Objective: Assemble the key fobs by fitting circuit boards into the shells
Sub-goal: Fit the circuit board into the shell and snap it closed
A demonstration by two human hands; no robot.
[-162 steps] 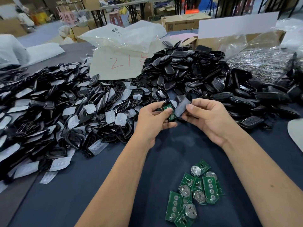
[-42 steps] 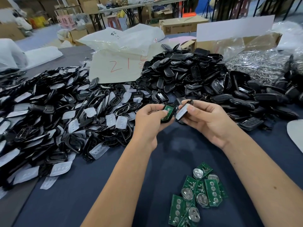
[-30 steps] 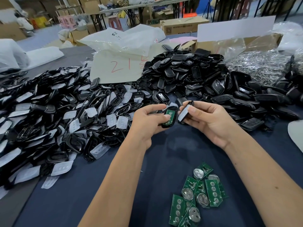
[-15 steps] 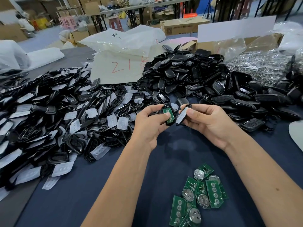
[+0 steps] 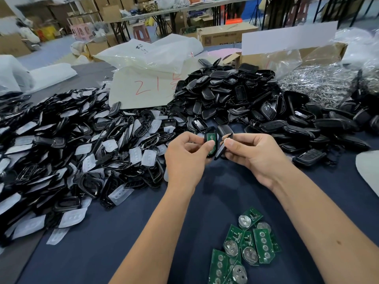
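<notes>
Head view showed both hands raised over a dark blue table (image 5: 127, 238), close together in front of the piles. Left hand (image 5: 185, 158) had its fingers curled round a black shell half (image 5: 211, 140) with a green circuit board (image 5: 210, 137) seated in it; the thumb pressed on the board's lower part. That shell stood nearly upright, its long axis running away from the person, open face turned toward the camera. Right hand (image 5: 254, 155) pinched a second shell half (image 5: 222, 147) between thumb and forefinger, the other fingers curled beneath. This piece was seen edge-on, its long axis slanting from upper right to lower left, lower end close to the first shell; whether the two touched could not be told.

Loose circuit boards (image 5: 245, 249) lay in a small overlapping heap on the table near the right forearm, pointing every way, several carrying round silver coin cells.

A wide spread of black frames and white button pads (image 5: 67, 152) covered the left side. A mound of black shell halves (image 5: 231, 95) rose behind the hands, trailing off to the right. Behind it an open cardboard box (image 5: 324, 54) held a clear plastic bag, contents unclear, beside a mass of shiny metal parts (image 5: 320, 85). A white plastic bag (image 5: 143, 89) marked in red lay flat between the piles.
</notes>
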